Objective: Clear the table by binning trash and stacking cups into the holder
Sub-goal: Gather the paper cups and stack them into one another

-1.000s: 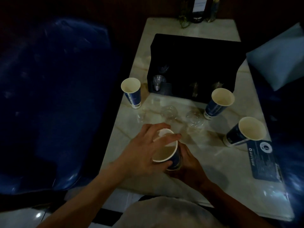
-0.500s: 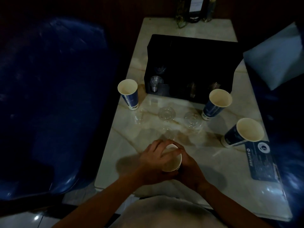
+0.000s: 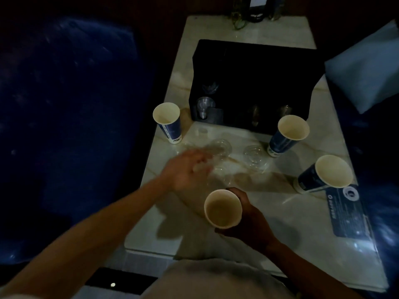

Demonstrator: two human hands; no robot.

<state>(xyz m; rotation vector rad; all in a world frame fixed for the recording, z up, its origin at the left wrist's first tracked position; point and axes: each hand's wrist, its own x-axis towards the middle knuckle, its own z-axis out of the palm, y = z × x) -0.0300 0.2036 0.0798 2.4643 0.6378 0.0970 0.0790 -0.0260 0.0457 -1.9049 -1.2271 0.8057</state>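
My right hand (image 3: 248,221) grips a blue paper cup (image 3: 222,209) near the table's front, its pale inside facing up. My left hand (image 3: 186,169) is blurred, fingers spread, holding nothing, just short of the clear plastic cups (image 3: 220,147) in the middle of the table. Another clear cup (image 3: 253,156) stands to their right. Three more blue paper cups stand upright: one at the left edge (image 3: 167,121), one by the holder's right corner (image 3: 288,133), one further right (image 3: 326,175). The black cup holder (image 3: 259,83) sits behind them, with clear cups (image 3: 204,106) in its left slot.
The marble table (image 3: 280,212) is flanked by a dark blue seat (image 3: 64,115) on the left and a pale cushion (image 3: 367,72) on the right. A blue card (image 3: 347,212) lies at the right front. Bottles (image 3: 254,9) stand at the far end.
My left hand has let go of the paper cup and moved forward and left toward the clear cups. My right hand still holds the paper cup, now alone.
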